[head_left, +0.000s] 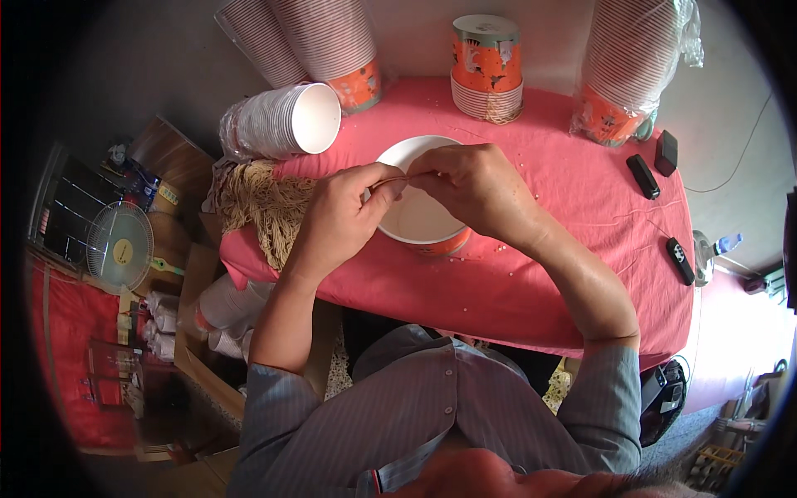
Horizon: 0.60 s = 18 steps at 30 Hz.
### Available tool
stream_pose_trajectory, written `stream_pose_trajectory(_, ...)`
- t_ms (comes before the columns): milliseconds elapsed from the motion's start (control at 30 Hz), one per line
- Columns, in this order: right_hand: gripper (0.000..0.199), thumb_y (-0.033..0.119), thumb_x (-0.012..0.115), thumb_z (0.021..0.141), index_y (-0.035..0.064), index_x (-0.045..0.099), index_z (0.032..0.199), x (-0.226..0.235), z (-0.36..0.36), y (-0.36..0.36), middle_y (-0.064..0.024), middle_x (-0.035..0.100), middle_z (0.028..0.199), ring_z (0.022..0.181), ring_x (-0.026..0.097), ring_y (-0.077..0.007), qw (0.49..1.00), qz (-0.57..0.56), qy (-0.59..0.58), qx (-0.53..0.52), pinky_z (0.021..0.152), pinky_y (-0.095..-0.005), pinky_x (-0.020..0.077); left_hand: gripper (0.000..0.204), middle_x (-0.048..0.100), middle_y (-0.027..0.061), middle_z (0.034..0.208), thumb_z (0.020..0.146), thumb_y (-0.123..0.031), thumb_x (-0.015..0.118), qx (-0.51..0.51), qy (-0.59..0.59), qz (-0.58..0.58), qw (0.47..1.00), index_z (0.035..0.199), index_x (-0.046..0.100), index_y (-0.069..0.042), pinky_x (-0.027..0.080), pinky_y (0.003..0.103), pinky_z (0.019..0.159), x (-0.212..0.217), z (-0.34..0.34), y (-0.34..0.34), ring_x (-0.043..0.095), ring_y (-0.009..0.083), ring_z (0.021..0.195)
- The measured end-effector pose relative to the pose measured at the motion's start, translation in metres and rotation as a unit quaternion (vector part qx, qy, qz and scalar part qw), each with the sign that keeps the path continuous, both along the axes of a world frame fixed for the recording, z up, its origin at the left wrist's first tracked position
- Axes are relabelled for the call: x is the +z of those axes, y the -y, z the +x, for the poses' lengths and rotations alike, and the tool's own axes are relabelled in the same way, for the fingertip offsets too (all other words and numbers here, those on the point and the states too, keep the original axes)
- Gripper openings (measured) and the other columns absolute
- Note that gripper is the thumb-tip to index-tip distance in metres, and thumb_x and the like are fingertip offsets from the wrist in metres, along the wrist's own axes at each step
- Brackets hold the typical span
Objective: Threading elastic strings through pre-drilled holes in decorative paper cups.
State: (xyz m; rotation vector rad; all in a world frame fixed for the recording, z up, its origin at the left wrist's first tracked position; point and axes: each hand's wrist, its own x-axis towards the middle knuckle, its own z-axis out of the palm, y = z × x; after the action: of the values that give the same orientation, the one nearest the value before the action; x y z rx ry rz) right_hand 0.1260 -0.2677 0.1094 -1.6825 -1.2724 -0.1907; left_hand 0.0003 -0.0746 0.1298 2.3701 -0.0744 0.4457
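Observation:
Above an orange and white paper bucket, my two hands meet with fingertips pinched. A thin brown cord runs between them. My left hand grips it between thumb and forefinger. My right hand pinches at the cord's other end; its fingertips are partly hidden behind the knuckles. The bucket stands upright on the pink tablecloth, its white inside partly covered by my hands. To the left of my left hand lies a heap of tan cords at the table's edge.
A wrapped stack of white cups lies on its side at left. Tall bucket stacks stand behind it and at back right. An upside-down bucket stack is at the back. Small black devices lie at right. A cardboard box holds cups.

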Motion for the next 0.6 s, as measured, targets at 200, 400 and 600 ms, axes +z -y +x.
stream_pose_trajectory(200, 0.016, 0.011, 0.074, 0.096, 0.0013, 0.077, 0.109, 0.002, 0.007, 0.001, -0.0164, 0.080, 0.096, 0.087, 0.080, -0.0284, 0.998, -0.042, -0.026, -0.029, 0.080, -0.0388, 0.0639, 0.015, 0.079, 0.0080, 0.094, 0.104, -0.005, 0.068, 0.047, 0.072, -0.044, 0.995, 0.114, 0.075, 0.004, 0.057, 0.028, 0.078, -0.012, -0.003, -0.018, 0.072, 0.0111, 0.085)
stream_pose_trajectory(400, 0.019, 0.013, 0.075, 0.096, 0.0001, 0.075, 0.110, 0.002, 0.011, -0.002, -0.0164, 0.080, 0.097, 0.090, 0.080, -0.0284, 0.995, -0.049, -0.077, -0.029, 0.082, -0.0392, 0.0637, 0.017, 0.076, 0.0072, 0.094, 0.103, -0.010, 0.072, 0.100, 0.054, -0.039, 0.993, 0.115, 0.074, 0.001, 0.050, 0.028, 0.068, -0.039, -0.017, -0.058, 0.061, 0.0091, 0.076)
stream_pose_trajectory(600, 0.018, 0.013, 0.075, 0.097, -0.0001, 0.075, 0.109, -0.001, 0.005, -0.003, -0.0157, 0.079, 0.095, 0.086, 0.080, -0.0269, 0.998, -0.027, -0.058, -0.015, 0.079, -0.0379, 0.0636, 0.034, 0.069, 0.0152, 0.133, 0.088, -0.005, 0.083, 0.055, 0.213, 0.128, 0.967, 0.121, 0.074, -0.003, 0.055, 0.041, 0.101, -0.017, -0.010, -0.026, 0.068, 0.0316, 0.122)
